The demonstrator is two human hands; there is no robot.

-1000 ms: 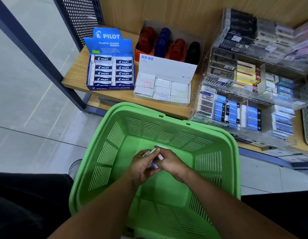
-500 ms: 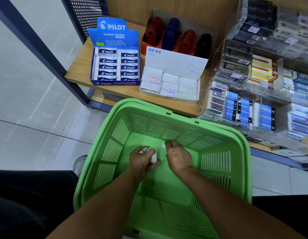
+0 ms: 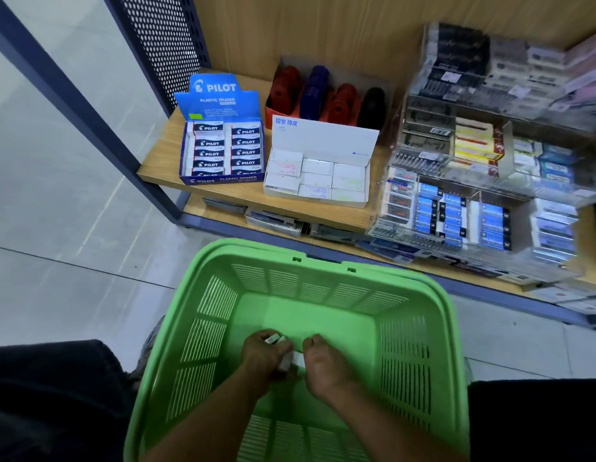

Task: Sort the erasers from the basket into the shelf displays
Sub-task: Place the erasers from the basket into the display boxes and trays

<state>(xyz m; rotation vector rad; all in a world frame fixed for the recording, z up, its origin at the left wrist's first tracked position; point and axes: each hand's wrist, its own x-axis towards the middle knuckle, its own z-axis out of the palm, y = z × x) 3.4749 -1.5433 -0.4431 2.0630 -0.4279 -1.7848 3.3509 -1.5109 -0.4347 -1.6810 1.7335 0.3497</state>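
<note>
We stand before the wooden shelf [image 3: 163, 171] with the green slotted plastic basket [image 3: 206, 345] below us. On the shelf sit the blue Pilot cardboard display box [image 3: 223, 151] and the white cardboard display box [image 3: 320, 171]. Both hands work low in the basket: our left hand [image 3: 261, 356] curls its fingers round small white erasers [image 3: 290, 360], while our right hand [image 3: 325, 365] curls beside them; we cannot tell whether it grips one. We should check each label before lifting, so each eraser reaches its matching box.
</note>
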